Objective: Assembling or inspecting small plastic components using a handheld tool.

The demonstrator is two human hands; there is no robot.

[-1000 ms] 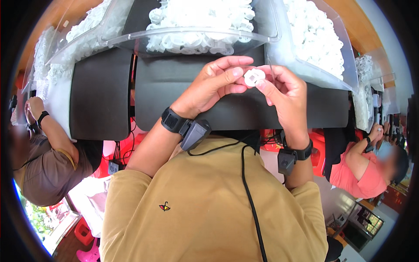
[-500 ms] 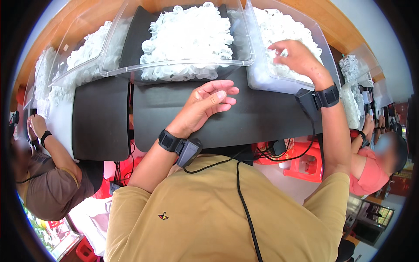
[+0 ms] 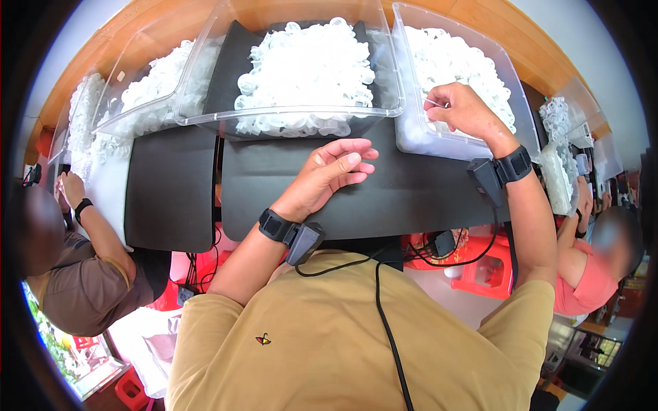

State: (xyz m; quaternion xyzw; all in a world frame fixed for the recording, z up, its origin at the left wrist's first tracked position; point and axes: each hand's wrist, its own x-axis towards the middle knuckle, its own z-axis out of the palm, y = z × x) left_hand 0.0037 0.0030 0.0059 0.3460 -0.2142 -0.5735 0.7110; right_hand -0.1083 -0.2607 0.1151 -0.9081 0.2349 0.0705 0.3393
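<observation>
My right hand (image 3: pixel 462 115) is over the near part of the right-hand clear plastic bin (image 3: pixel 425 142), thumb and forefinger pinched on a small white plastic piece (image 3: pixel 434 103). Only a thin pale edge of that piece shows between the fingers. Under and behind the hand, the bin is heaped with small white plastic parts (image 3: pixel 456 61). My left hand (image 3: pixel 332 171) hovers above the dark tabletop (image 3: pixel 295 198), open and holding nothing, its fingers loosely curved and apart. In front of it stands the middle clear bin (image 3: pixel 291 109), with a pile of translucent white round plastic parts (image 3: pixel 308 72).
A black cable (image 3: pixel 385 322) runs down my shirt from the wrist devices. More bins of white parts (image 3: pixel 161 72) stand to the left. One co-worker (image 3: pixel 89 274) sits at left, another (image 3: pixel 593 253) at right. A red stool (image 3: pixel 486 270) is under the table.
My right hand has drawn slightly nearer and its fingers have closed into a pinch on a white piece. My left hand keeps its pose; the whole view has shifted a little.
</observation>
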